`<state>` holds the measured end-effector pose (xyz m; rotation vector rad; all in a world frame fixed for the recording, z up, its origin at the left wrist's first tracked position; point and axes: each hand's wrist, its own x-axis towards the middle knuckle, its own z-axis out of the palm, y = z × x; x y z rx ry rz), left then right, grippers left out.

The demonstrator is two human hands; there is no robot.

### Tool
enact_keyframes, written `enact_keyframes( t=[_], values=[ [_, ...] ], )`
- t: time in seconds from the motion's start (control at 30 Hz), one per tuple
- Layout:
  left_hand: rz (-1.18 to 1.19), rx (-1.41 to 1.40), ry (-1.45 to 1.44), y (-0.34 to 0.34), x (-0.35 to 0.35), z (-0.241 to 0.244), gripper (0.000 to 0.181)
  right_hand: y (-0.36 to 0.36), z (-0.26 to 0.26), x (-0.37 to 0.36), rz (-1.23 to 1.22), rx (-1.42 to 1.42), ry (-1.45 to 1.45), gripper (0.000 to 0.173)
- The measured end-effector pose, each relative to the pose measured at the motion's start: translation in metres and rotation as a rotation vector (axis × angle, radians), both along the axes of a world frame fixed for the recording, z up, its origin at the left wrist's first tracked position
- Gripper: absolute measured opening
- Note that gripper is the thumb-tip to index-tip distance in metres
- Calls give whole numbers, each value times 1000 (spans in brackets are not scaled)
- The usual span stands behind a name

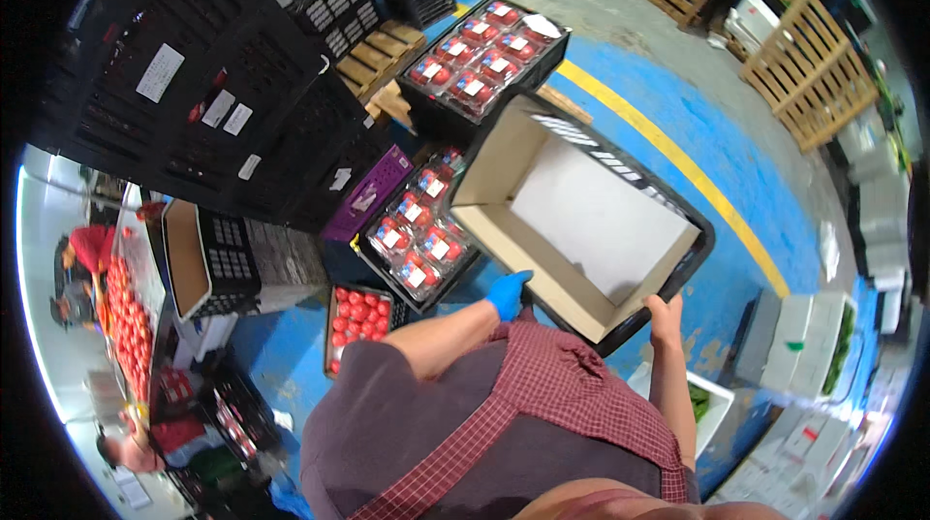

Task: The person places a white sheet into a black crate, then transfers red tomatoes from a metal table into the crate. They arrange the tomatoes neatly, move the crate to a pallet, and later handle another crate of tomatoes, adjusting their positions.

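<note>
Both of my hands hold a black plastic crate [703,247] lined with cardboard, tilted in front of my apron. A white sheet [592,211] covers its bottom, and no goods show inside. My left hand [508,295], in a blue glove, grips the near left edge. My bare right hand [662,315] grips the near right edge, thumb over the liner. Left of this crate, another black crate [430,305] holds clear packs of tomatoes [413,213]. Behind it stands a third crate [483,116] with similar labelled packs [474,87].
Stacked black crates [196,76] rise at the left beside a purple crate [374,189]. Loose tomatoes fill a small box [360,324]. People work at a tomato-covered table [149,265]. Wooden pallets [817,69] and foam boxes [792,342] stand right on the blue floor [654,98].
</note>
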<state>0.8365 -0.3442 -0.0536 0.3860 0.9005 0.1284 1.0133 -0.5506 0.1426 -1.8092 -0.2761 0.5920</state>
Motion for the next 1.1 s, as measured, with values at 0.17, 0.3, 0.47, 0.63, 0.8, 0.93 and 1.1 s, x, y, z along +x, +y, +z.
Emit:
enact_keyframes(
  t=[0.17,0.3,0.47,0.63,0.8,0.93,1.1],
  values=[
    [-212,13,117,24,116,36,20,12,18,98,-152,50,-17,36],
    [-736,361,176,59,178,88,33,8,24,152,-217,95,30,31],
    [-1525,1308,193,110,297,136,49,18,13,257,-177,114,-13,37],
    [-769,2020,1,98,449,190,62,51,15,392,43,-83,-164,66],
    [-350,2250,30,107,571,208,75,96,39,480,226,-322,-315,97],
    [-131,2197,208,142,616,193,78,142,56,531,385,-366,-547,98],
    [64,2157,270,189,657,176,80,203,65,604,538,-442,-559,99]
  ],
)
